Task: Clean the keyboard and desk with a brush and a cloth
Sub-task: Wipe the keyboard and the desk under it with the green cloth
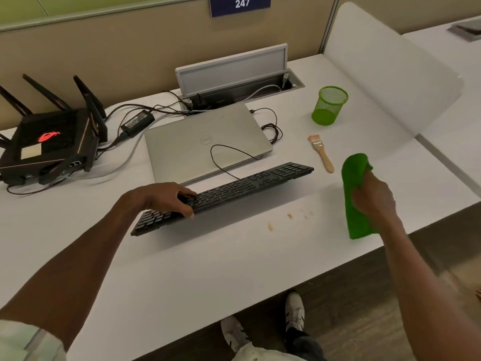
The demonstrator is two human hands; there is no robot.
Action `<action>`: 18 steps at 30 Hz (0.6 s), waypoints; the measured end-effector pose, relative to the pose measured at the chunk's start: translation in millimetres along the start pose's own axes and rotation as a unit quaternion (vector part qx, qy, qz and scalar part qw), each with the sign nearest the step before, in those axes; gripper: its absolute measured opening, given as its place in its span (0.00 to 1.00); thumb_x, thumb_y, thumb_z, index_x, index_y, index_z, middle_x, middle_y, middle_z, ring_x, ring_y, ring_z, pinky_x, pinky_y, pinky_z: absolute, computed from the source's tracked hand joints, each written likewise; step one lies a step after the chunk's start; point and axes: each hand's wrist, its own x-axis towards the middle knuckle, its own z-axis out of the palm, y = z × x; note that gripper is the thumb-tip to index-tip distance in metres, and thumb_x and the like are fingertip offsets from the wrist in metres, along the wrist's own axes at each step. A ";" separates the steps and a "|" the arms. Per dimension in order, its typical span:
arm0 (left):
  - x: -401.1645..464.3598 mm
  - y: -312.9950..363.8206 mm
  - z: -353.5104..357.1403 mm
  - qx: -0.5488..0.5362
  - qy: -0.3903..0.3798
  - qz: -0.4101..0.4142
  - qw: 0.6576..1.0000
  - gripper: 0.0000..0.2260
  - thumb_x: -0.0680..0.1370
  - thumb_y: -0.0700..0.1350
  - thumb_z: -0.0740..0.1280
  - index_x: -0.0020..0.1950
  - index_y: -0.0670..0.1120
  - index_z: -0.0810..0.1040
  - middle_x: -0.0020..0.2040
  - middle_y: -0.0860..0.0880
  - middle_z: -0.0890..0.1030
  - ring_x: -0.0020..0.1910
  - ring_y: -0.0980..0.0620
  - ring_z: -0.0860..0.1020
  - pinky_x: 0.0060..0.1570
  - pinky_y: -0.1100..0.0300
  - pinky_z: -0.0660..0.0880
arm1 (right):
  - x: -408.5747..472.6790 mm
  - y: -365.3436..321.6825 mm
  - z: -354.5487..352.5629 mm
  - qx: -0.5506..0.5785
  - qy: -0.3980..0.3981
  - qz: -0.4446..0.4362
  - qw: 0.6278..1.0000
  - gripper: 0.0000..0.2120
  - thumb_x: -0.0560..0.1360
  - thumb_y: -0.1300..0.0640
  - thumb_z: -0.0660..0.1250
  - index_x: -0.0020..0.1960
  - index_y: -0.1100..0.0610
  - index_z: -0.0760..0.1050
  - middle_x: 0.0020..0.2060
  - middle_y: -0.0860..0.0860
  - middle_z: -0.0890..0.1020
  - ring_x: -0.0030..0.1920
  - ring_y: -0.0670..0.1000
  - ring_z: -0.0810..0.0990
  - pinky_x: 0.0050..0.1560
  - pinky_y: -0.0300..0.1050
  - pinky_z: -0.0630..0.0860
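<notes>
Left hand (166,198) grips keyboard (229,194), tilted off desk (208,269); right hand (372,196) clutches cloth (355,201). Brush (321,153) lies idle beside the keyboard. Stains (270,226) remain; desk wiping appears outstanding

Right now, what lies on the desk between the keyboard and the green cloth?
In the head view, only bare desk separates the keyboard from the green cloth; the brush lies farther back.

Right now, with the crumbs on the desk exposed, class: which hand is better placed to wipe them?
The right hand: it holds the green cloth beside the crumbs; the left hand grips the lifted keyboard.
</notes>
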 end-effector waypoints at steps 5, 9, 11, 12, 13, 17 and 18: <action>1.0 -3.7 -4.5 -0.095 -0.027 0.011 0.995 0.34 0.55 0.66 0.73 0.61 0.70 0.75 0.63 0.56 0.79 0.65 0.55 0.75 0.68 0.56 0.69 | -6.2 -9.1 40.8 -0.121 0.080 -0.056 0.988 0.14 0.79 0.66 0.54 0.63 0.65 0.68 0.47 0.63 0.81 0.45 0.63 0.80 0.39 0.48 0.67; 0.8 -7.8 -6.7 -0.131 -0.028 0.019 0.991 0.30 0.56 0.64 0.74 0.58 0.72 0.78 0.61 0.56 0.83 0.65 0.55 0.76 0.70 0.55 0.70 | -8.8 -11.0 84.5 -0.069 0.052 -0.090 0.992 0.26 0.77 0.59 0.42 0.65 0.72 0.67 0.57 0.71 0.76 0.57 0.68 0.76 0.55 0.58 0.74; 2.9 -11.6 -7.3 -0.144 -0.028 0.022 0.989 0.27 0.56 0.64 0.75 0.56 0.74 0.81 0.60 0.53 0.84 0.64 0.53 0.77 0.70 0.53 0.70 | -4.3 -8.7 101.2 -0.051 0.005 -0.091 0.995 0.25 0.80 0.59 0.46 0.74 0.68 0.60 0.73 0.69 0.62 0.74 0.67 0.59 0.74 0.64 0.57; 4.3 -13.9 -7.5 -0.150 -0.027 0.026 0.988 0.27 0.57 0.64 0.75 0.55 0.74 0.81 0.59 0.51 0.84 0.64 0.51 0.78 0.70 0.52 0.69 | -2.7 -7.6 105.3 -0.032 -0.017 -0.095 0.995 0.25 0.82 0.59 0.50 0.78 0.65 0.55 0.77 0.65 0.54 0.78 0.64 0.50 0.76 0.62 0.48; 5.3 -15.8 -8.1 -0.158 -0.027 0.028 0.987 0.27 0.57 0.63 0.75 0.56 0.73 0.81 0.59 0.49 0.85 0.64 0.50 0.78 0.71 0.51 0.68 | -2.3 -7.3 107.8 -0.011 -0.023 -0.103 0.994 0.27 0.83 0.58 0.53 0.79 0.62 0.52 0.79 0.62 0.50 0.79 0.62 0.45 0.76 0.61 0.43; 8.2 -18.1 -10.7 -0.170 -0.031 0.031 0.984 0.30 0.57 0.62 0.75 0.59 0.66 0.83 0.58 0.56 0.85 0.63 0.55 0.79 0.73 0.54 0.68 | -5.3 -9.0 113.8 0.013 -0.016 -0.116 0.993 0.28 0.83 0.57 0.55 0.80 0.56 0.50 0.79 0.58 0.45 0.79 0.59 0.40 0.76 0.59 0.38; 8.8 -17.5 -10.8 -0.168 -0.033 0.034 0.985 0.31 0.57 0.62 0.75 0.61 0.65 0.82 0.59 0.56 0.85 0.63 0.56 0.79 0.72 0.55 0.69 | -7.4 -12.2 116.3 0.013 -0.022 -0.116 0.993 0.28 0.83 0.57 0.55 0.80 0.56 0.50 0.79 0.58 0.45 0.78 0.59 0.40 0.75 0.59 0.37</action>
